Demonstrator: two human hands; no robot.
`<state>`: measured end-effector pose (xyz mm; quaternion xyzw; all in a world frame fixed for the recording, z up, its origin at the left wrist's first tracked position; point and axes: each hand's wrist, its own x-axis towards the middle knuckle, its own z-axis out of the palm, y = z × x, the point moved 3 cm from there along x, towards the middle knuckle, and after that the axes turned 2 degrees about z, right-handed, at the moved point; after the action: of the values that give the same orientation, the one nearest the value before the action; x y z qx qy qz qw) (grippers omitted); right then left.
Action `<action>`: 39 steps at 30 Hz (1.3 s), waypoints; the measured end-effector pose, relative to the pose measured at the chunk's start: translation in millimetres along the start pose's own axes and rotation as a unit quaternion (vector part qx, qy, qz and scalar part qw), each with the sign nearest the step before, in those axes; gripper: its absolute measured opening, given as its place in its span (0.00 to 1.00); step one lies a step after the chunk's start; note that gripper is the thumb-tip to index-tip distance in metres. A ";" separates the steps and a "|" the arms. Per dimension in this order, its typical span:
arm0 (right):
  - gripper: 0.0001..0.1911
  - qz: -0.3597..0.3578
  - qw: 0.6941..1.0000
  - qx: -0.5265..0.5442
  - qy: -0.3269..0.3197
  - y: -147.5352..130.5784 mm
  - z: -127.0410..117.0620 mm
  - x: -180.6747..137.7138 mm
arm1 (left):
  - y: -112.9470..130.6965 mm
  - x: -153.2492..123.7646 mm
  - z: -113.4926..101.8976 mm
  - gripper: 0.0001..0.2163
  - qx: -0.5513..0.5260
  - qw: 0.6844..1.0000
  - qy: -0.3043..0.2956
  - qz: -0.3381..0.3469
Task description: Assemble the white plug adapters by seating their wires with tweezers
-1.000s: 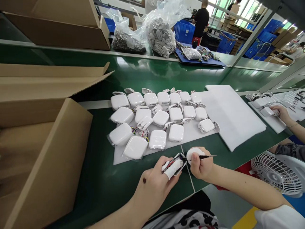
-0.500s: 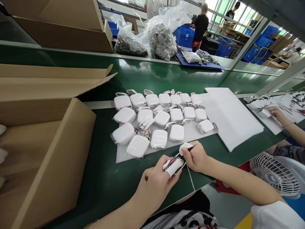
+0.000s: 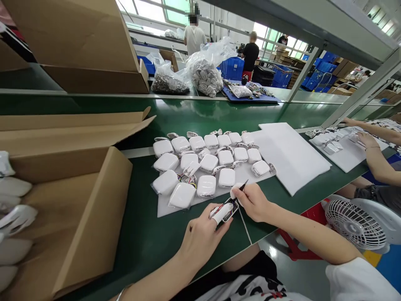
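Observation:
In front of me, above the table's near edge, my left hand [image 3: 203, 228] is closed around a small white plastic housing [image 3: 226, 211]. Its open side shows red and dark wires inside. Close against it, my right hand [image 3: 255, 202] pinches a slim black pointed tool [image 3: 244, 185], whose tip sticks up past the fingers. A white rounded piece [image 3: 233, 191] sits at my right thumb; its far side is hidden. Beyond both hands, rows of white square devices [image 3: 206, 186] lie on white foam sheet [image 3: 166, 210], several with wired plugs beside them.
An open cardboard box [image 3: 94, 225] with white parts stands at left. More white foam sheets [image 3: 291, 154] lie to the right. Further right, a co-worker's hand [image 3: 368, 140] is over similar parts. A white fan [image 3: 355, 223] stands below the table edge. Bagged parts [image 3: 206, 77] sit behind.
The camera view has tilted up and shifted, showing more of the box's contents. My hands stay together at the housing, which is turned so more of its open inside shows.

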<state>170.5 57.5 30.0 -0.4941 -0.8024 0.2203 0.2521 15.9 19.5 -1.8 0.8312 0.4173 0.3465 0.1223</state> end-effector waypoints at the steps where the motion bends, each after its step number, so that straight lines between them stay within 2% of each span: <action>1: 0.23 -0.014 0.999 -0.002 0.037 -0.9 0.6 -1.1 | -0.4 -0.3 0.1 0.07 0.006 1.000 0.002 0.005; 4: 0.23 -0.109 0.982 -0.036 0.150 -13.0 -5.0 -8.0 | 0.0 0.5 -0.1 0.07 0.018 1.000 0.005 0.022; 6: 0.22 -0.150 0.966 -0.027 0.210 -24.9 -17.4 -13.5 | -0.1 2.3 0.3 0.06 0.028 1.000 -0.005 0.012; 9: 0.22 -0.126 0.957 0.042 0.259 -36.5 -40.2 -16.9 | -1.1 4.4 1.7 0.05 0.037 0.999 -0.023 -0.010; 12: 0.24 -0.095 0.965 0.063 0.237 -33.3 -44.8 -12.5 | -2.3 3.6 2.9 0.07 0.037 0.999 -0.027 -0.018; 17: 0.27 -0.111 0.988 -0.008 0.109 -2.3 -7.9 -2.8 | -7.3 3.4 3.5 0.17 0.050 0.992 -0.054 -0.100; 20: 0.29 -0.108 0.986 -0.057 0.112 7.9 5.6 -2.8 | -8.7 5.6 3.7 0.17 0.040 0.987 -0.074 -0.137; 24: 0.30 -0.108 0.982 -0.105 0.112 0.6 0.8 -0.3 | -8.1 6.7 4.3 0.18 0.045 0.989 -0.071 -0.120; 27: 0.29 -0.076 0.984 -0.078 0.139 -3.5 -11.6 5.7 | -7.3 5.6 4.5 0.18 0.058 0.991 -0.063 -0.099; 29: 0.28 -0.079 0.987 -0.055 0.131 -3.0 -14.5 9.7 | -5.7 5.2 4.1 0.17 0.066 0.993 -0.065 -0.079; 33: 0.28 -0.111 0.990 -0.048 0.071 4.6 -4.1 12.1 | -2.0 6.1 2.6 0.11 0.083 0.991 -0.092 -0.046; 36: 0.28 -0.108 0.992 -0.032 0.063 12.1 6.8 9.0 | 0.7 7.0 2.1 0.09 0.097 0.988 -0.120 -0.019; 39: 0.28 -0.097 0.993 -0.018 0.058 16.2 14.7 5.0 | 2.6 6.6 1.6 0.08 0.098 0.988 -0.123 -0.011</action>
<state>170.5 67.2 9.8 -0.4300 -0.8344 0.1516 0.3097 21.3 23.2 1.4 0.8709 0.4398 0.1978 0.0945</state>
